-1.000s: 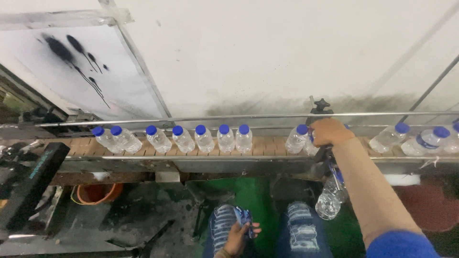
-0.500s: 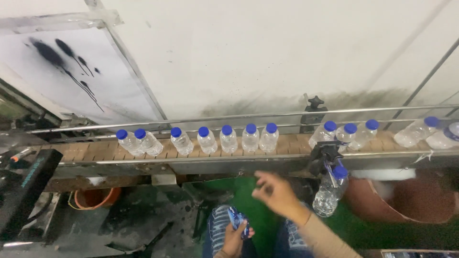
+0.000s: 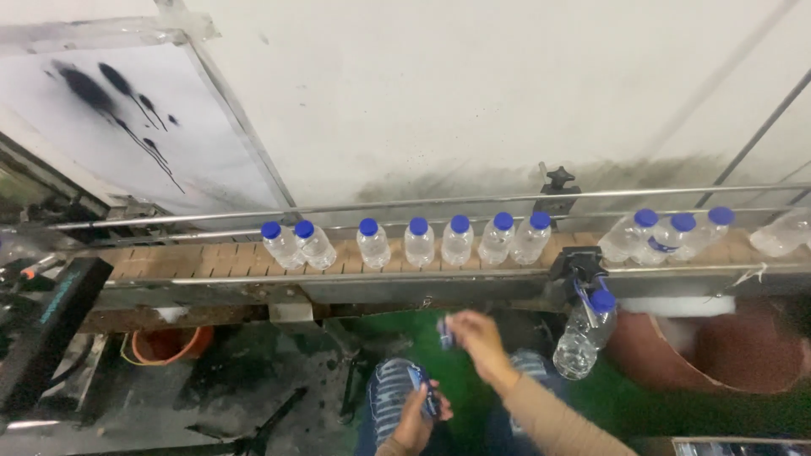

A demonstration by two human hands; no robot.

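My right hand [image 3: 478,338] hovers below the conveyor [image 3: 211,262], above my lap, pinching a small blue piece [image 3: 445,331] that is blurred. My left hand [image 3: 416,420] rests near my knee and grips a small bundle of blue pieces [image 3: 425,393]. The two hands are a short way apart. Above them, several clear plastic bottles with blue caps [image 3: 418,241] stand in a row on the slatted belt. More bottles [image 3: 667,235] crowd together at the right. Neither hand touches a bottle.
One clear bottle [image 3: 583,338] hangs tilted from a black clamp [image 3: 576,263] on the belt's front rail. Metal guide rails [image 3: 380,205] run behind the bottles. An orange bucket [image 3: 165,344] sits on the dark floor at left, and a brown round container [image 3: 726,350] at right.
My right hand has left the bottles at the right of the belt and dropped towards my lap, near my left hand. The bottles sit further right in view.
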